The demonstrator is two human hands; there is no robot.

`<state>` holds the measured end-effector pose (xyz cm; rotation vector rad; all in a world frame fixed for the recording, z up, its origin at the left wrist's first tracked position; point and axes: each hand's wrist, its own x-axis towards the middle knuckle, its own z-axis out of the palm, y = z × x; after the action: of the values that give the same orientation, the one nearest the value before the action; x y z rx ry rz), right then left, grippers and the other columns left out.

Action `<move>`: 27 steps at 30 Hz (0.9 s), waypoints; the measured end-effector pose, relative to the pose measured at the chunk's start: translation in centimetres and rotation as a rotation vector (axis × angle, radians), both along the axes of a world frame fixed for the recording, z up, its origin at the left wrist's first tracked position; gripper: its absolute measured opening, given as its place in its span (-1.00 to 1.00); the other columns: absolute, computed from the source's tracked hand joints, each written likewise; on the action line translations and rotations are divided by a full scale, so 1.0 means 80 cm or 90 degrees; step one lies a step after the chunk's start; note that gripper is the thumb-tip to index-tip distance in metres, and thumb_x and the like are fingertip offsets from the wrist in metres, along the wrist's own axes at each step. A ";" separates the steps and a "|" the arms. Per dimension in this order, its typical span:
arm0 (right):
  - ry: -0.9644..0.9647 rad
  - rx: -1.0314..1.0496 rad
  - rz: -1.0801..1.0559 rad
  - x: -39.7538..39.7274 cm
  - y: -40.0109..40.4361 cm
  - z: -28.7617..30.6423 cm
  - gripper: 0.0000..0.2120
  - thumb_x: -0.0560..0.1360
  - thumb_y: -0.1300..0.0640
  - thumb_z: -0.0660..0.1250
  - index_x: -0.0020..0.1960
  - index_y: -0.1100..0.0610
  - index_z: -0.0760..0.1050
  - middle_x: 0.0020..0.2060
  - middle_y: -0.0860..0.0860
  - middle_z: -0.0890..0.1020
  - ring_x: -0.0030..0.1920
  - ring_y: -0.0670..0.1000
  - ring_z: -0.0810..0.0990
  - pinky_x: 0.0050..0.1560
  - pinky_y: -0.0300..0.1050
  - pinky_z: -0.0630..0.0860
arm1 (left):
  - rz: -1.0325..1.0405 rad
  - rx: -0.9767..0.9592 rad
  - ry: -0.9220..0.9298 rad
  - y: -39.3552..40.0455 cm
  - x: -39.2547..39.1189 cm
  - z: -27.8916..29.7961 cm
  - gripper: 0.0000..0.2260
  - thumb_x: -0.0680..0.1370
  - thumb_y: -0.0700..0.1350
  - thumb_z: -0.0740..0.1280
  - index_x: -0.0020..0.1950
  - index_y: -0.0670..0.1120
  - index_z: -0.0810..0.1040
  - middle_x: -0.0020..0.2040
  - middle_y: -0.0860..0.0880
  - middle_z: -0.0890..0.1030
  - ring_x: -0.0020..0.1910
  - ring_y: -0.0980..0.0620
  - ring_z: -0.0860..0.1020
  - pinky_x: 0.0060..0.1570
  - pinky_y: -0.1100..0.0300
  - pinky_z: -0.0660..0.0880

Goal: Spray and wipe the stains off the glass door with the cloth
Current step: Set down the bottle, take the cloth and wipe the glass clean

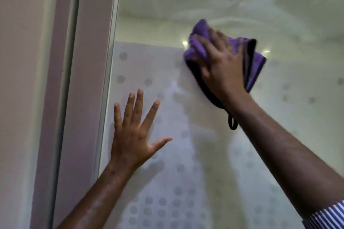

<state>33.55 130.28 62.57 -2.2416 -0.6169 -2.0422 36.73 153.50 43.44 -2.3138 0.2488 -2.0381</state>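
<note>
High on the glass door [204, 135], right of centre, the cloth [197, 42] lies bunched under the right hand [221, 63], fingers spread and pressing it flat, not curled round it. Hazy smears seem to run up and right of it. Lower left, the left hand [134, 135] braces open-palmed, fingers splayed, holding nothing.

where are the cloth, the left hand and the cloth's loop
cloth [199, 46]: head view, purple fold above the fingers
left hand [130, 141]: head view, back of the hand
loop [232, 123]: head view, dark loop below the right wrist
</note>
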 end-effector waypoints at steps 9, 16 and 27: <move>-0.103 0.481 0.071 0.016 -0.229 -0.058 -0.54 0.61 -0.20 0.21 0.46 -0.10 0.44 0.43 -0.11 0.53 0.44 0.01 0.47 0.55 0.03 0.24 | -0.035 -0.007 -0.010 0.001 0.002 -0.001 -0.19 0.56 0.50 0.01 0.70 0.08 0.10 0.72 -0.18 -0.02 0.71 -0.20 -0.03 0.59 -0.40 -0.01; -0.165 0.494 0.101 0.020 -0.263 -0.090 -0.60 0.64 -0.18 0.24 0.39 -0.01 0.50 0.33 -0.02 0.62 0.33 0.05 0.58 0.42 0.12 0.42 | -0.026 -0.012 -0.027 -0.005 0.004 -0.002 -0.16 0.54 0.52 0.01 0.70 0.06 0.09 0.71 -0.21 -0.02 0.71 -0.21 -0.02 0.59 -0.42 -0.02; -0.039 -0.134 -0.002 0.004 -0.023 -0.162 -0.49 0.64 -0.23 0.30 0.52 -0.04 0.47 0.57 0.09 0.40 0.58 0.16 0.36 0.54 0.43 0.14 | -0.025 -0.006 -0.038 -0.003 0.007 -0.002 -0.14 0.53 0.54 0.06 0.70 0.07 0.07 0.71 -0.21 0.00 0.71 -0.21 -0.01 0.60 -0.38 -0.03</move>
<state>33.85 128.44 49.59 -2.2946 -0.8720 -2.1458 37.28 153.23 43.26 -2.2674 0.2844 -2.1260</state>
